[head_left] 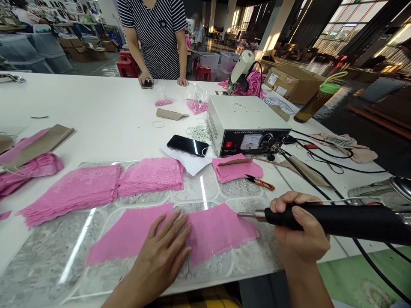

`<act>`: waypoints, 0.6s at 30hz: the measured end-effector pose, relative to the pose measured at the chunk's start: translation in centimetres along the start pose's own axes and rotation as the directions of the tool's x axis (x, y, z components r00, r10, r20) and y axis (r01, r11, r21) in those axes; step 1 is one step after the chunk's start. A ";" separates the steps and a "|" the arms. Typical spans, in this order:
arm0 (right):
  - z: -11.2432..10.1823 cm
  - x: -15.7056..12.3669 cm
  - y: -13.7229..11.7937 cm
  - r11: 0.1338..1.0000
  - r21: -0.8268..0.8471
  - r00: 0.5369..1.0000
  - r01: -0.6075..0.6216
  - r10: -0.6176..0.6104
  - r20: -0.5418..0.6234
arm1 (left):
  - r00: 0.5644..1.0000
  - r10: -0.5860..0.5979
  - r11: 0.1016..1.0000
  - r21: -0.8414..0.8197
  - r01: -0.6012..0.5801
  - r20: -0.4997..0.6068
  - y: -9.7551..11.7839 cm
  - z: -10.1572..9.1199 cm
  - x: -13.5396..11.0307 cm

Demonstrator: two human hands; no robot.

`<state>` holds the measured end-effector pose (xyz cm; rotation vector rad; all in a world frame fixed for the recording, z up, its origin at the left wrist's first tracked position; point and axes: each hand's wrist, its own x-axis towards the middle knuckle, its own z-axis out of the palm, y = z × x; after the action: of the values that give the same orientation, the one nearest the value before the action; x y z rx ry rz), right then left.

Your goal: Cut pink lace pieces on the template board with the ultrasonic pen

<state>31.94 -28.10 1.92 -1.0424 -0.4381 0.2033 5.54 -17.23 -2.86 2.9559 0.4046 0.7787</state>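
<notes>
Two cut pieces of pink fabric lie side by side on a glossy stone-patterned mat [41, 265]: a left piece [128, 231] and a right piece [221, 235]. My left hand [163, 248] rests flat with fingers stretched over the inner edges of both. In my right hand [298, 226] is a black ultrasonic welding handpiece [346, 220], gripped round its barrel. Its metal tip points left and reaches the right piece's upper right edge. Behind the pieces sit two stacks of pink lace-edged fabric, a left stack [80, 184] and a right stack [152, 177].
A white control box [247, 115] stands at the back, its cables [369, 256] trailing right. Near it lie orange-handled snips [261, 183], a phone [188, 145] and folded pink fabric [236, 169]. A bottle [316, 102] stands far right. Across the table, a person [157, 42] leans with both hands on it.
</notes>
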 end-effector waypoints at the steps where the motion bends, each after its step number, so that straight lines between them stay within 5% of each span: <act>1: 0.0 0.0 0.0 1.000 -0.002 1.000 0.004 -0.004 0.003 | 1.000 -0.001 1.000 -0.002 0.001 -0.002 0.0 0.0 0.0; 18: 0.5 0.2 0.4 1.000 -0.002 0.997 0.025 -0.025 0.072 | 1.000 0.020 1.000 0.018 -0.020 0.005 -0.2 -0.1 0.1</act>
<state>31.93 -27.44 1.78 -1.0341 -0.5165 0.2187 5.54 -17.04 -2.73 2.9827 0.3846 0.7737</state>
